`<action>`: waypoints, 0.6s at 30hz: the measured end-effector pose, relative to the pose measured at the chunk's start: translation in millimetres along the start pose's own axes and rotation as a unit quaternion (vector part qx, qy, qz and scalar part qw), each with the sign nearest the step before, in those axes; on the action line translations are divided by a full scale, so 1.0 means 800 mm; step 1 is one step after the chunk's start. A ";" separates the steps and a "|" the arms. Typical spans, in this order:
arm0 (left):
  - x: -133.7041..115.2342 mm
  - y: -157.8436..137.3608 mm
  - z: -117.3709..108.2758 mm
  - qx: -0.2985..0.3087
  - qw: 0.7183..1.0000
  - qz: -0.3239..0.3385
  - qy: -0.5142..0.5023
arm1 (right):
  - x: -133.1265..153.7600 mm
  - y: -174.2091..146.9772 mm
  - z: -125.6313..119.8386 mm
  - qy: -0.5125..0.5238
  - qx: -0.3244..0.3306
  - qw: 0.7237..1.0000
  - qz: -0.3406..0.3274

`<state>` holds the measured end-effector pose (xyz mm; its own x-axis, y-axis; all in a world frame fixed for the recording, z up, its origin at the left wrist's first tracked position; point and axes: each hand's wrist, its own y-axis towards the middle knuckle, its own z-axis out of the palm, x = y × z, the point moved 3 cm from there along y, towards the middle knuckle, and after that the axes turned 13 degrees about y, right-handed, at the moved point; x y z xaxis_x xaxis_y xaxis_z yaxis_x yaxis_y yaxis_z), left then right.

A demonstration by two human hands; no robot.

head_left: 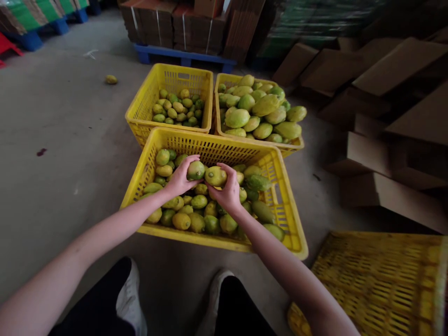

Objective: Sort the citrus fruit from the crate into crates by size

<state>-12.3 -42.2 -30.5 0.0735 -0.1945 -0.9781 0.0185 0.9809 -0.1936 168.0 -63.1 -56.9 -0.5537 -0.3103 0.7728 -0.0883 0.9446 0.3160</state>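
Observation:
Over the near yellow crate point(213, 240), both of my hands hold fruit close together. My left hand point(182, 177) is wrapped round a green papaya point(196, 171). In my right hand point(227, 189) is a yellower papaya point(215, 176), its stem end facing me. The two fruits are side by side and nearly touch. Below them, the near crate holds many green and yellow papayas point(199, 201); some are hidden by my hands and forearms.
Behind stand a yellow crate point(140, 109) of small papayas and another point(259, 145) heaped with larger ones. A loose fruit point(111, 80) lies on the floor. Cardboard boxes point(392, 196) fill the right side, above an upturned-looking yellow crate point(378, 280). A blue pallet point(185, 57) bears flattened cartons.

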 end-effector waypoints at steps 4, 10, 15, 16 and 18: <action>0.002 0.003 -0.005 0.002 0.996 0.057 0.062 | 0.000 0.001 -0.003 -0.011 -0.011 0.999 -0.034; 0.019 0.015 -0.009 -0.001 0.999 0.045 0.027 | -0.005 0.008 -0.010 0.085 -0.054 0.994 0.032; 0.035 0.027 -0.006 0.052 0.997 -0.031 -0.053 | -0.026 0.014 -0.001 0.350 -0.037 0.915 0.199; 0.037 0.028 -0.006 0.062 0.994 -0.055 -0.073 | -0.030 0.014 0.001 0.388 -0.037 0.893 0.227; 0.039 0.029 -0.006 0.074 0.986 -0.104 -0.110 | -0.035 0.016 0.005 0.427 -0.029 0.865 0.262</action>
<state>-14.1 -25.5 -66.0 0.2673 -0.4030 -0.8753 0.1995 0.9118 -0.3589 179.1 -42.3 -76.4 0.3102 0.1694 0.9355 0.0457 0.9802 -0.1926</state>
